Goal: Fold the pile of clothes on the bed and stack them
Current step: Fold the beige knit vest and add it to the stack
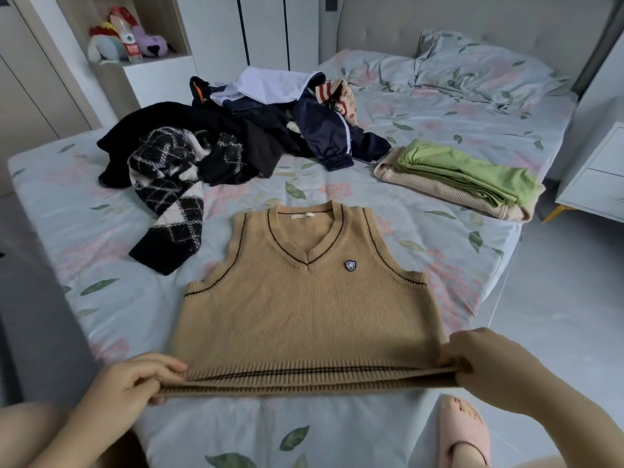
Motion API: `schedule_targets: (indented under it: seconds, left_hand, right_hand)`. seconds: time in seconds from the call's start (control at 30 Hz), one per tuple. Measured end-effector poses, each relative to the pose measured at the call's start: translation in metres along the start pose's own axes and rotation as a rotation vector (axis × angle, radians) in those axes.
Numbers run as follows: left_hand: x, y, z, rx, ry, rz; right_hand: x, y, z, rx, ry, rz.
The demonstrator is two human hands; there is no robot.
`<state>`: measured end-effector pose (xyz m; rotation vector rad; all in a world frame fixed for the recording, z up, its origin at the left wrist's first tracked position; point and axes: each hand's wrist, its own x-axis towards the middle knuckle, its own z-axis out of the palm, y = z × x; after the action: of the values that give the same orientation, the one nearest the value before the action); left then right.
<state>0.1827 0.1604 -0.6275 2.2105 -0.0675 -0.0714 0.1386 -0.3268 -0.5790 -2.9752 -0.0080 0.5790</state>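
A tan knitted V-neck vest (304, 309) with dark trim and a small badge lies flat, front up, on the bed (439, 106). My left hand (135, 380) pinches the left corner of its ribbed hem, and my right hand (489, 363) pinches the right corner. The hem is lifted slightly off the sheet. Behind the vest, an unfolded pile of clothes (243, 130) holds a black-and-white argyle sweater (169, 184), dark garments, a navy jacket and a white piece. To the right sits a folded stack (462, 177), green garment on top of a beige one.
The floral sheet covers the bed, with a pillow (472, 69) at the headboard. A white nightstand (597, 177) stands at the right. A shelf with plush toys (131, 38) is at the back left. My foot in a pink slipper (462, 434) is on the floor beside the bed.
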Motion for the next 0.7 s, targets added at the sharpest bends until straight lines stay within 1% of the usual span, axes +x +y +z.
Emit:
schedule_targets:
  seconds: [0.07, 0.17, 0.23, 0.3, 0.33, 0.37, 0.43, 0.47, 0.5, 0.57, 0.63, 0.7]
  left_hand:
    - [0.001, 0.000, -0.001, -0.029, -0.052, -0.034]
    - [0.000, 0.005, -0.001, -0.008, -0.144, -0.005]
    - [0.000, 0.010, -0.007, 0.002, -0.245, 0.034]
    - [-0.004, 0.018, -0.015, 0.007, -0.359, -0.011]
    - [-0.003, 0.018, -0.018, -0.007, -0.377, -0.043]
    - [-0.001, 0.017, -0.018, -0.075, -0.333, -0.086]
    - [0.009, 0.019, -0.012, -0.114, -0.157, -0.119]
    - [0.016, 0.019, -0.008, -0.067, -0.072, -0.125]
    - [0.024, 0.018, -0.005, -0.007, -0.021, -0.150]
    - [0.043, 0.015, -0.001, 0.004, 0.028, -0.245]
    - [0.060, 0.013, 0.001, -0.029, 0.033, -0.318]
    - [0.075, 0.014, 0.002, -0.041, 0.018, -0.321]
  right_hand:
    - [0.001, 0.002, -0.002, 0.051, -0.082, -0.044]
    - [0.003, 0.005, -0.009, 0.169, -0.128, -0.163]
    - [0.003, 0.005, -0.015, 0.286, -0.180, -0.190]
    - [0.006, 0.005, -0.019, 0.409, -0.147, -0.173]
    - [0.009, 0.004, -0.019, 0.465, -0.080, -0.160]
    - [0.014, 0.004, -0.018, 0.496, 0.014, -0.134]
    - [0.026, 0.005, -0.014, 0.466, 0.187, -0.046]
    - [0.032, 0.006, -0.012, 0.435, 0.233, 0.007]
    - [0.037, 0.007, -0.012, 0.417, 0.254, 0.056]
    - [0.050, 0.007, -0.012, 0.428, 0.264, 0.119]
    - [0.062, 0.004, -0.014, 0.481, 0.280, 0.158]
    - [0.072, -0.003, -0.016, 0.528, 0.295, 0.177]
